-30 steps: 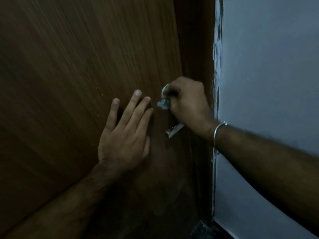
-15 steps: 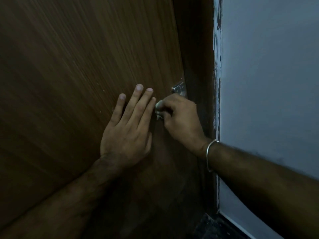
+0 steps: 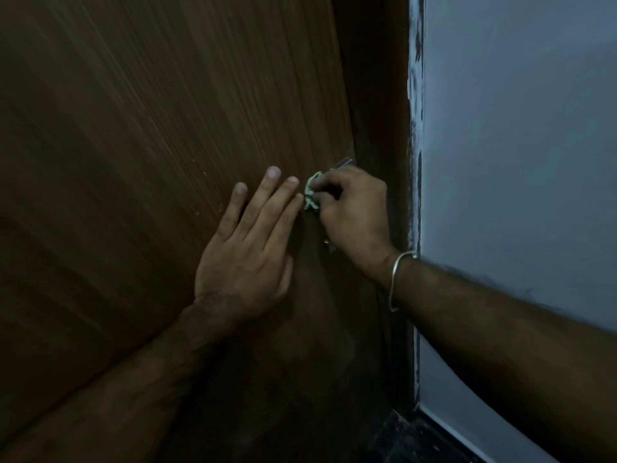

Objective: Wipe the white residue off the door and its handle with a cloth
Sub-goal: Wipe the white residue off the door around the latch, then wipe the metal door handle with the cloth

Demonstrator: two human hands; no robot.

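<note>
The cloth [image 3: 311,192] is a small crumpled wad, pale with a greenish tint, pinched in the curled fingers [image 3: 329,188] of the right hand [image 3: 354,212] and pressed against the wooden door [image 3: 150,145] at the handle [image 3: 344,163]; only a bunch of it pokes out to the left of the knuckles, and the rest is hidden inside the fist. The left hand [image 3: 245,259] lies flat on the door just beside it, fingers straight and only slightly spread, its index fingertip almost touching the wad; whether it does touch cannot be told. Half a second ago the right hand sat lower on the handle, with more of the metal plate bare above it; it has since risen so that just the upper tip of the handle shows past the knuckles, and a glint of metal [image 3: 329,243] peeks out below the heel of the hand. A second ago it was higher still, with the lower end of the handle exposed. The left hand has stayed put throughout. The handle's long axis runs steeply, upper end leaning right toward the door's edge, lower end down and left. The wad itself is lumpy, a little taller than wide. A metal bangle [image 3: 397,279] rings the right wrist, and a grey wall [image 3: 517,162] stands to the right.
</note>
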